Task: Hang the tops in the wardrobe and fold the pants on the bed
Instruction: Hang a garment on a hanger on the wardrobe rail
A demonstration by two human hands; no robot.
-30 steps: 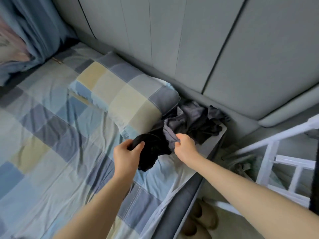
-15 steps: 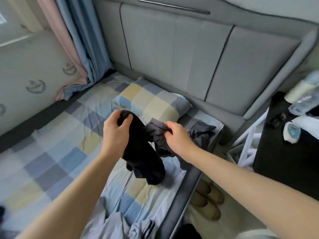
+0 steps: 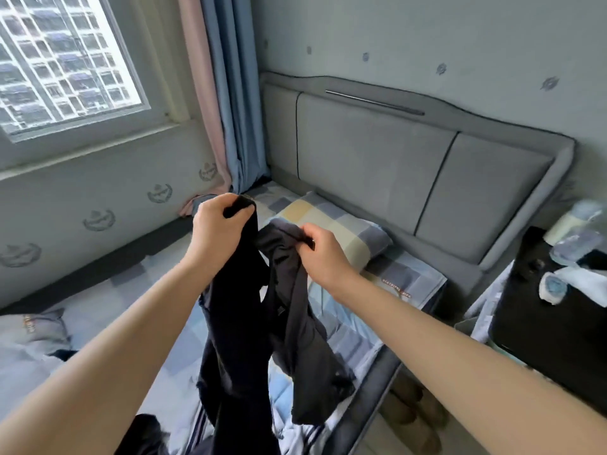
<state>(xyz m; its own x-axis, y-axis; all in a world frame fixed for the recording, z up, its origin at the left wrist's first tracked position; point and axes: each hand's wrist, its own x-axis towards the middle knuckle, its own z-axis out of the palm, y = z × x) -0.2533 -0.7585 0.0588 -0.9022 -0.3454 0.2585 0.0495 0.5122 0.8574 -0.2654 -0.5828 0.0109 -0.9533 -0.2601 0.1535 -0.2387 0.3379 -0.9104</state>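
Head view: both hands (image 3: 218, 229) grip dark garment (image 3: 249, 323), perhaps pants.

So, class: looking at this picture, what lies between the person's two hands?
In the head view, only dark clothing spans the gap: the left hand grips one bunched edge, the right hand pinches another. The checked pillow shows behind.

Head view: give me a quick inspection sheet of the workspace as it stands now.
Surface: bed with checked sheet, checked pillow at the headboard.
Job's things: black garment and dark grey garment, both held up over the bed.
Clutter: slippers on the floor; bottles on the black nightstand.
Grippers: left hand grips the black garment; right hand pinches the grey one.
Cables: nothing seen.
Surroundings: window, curtains.
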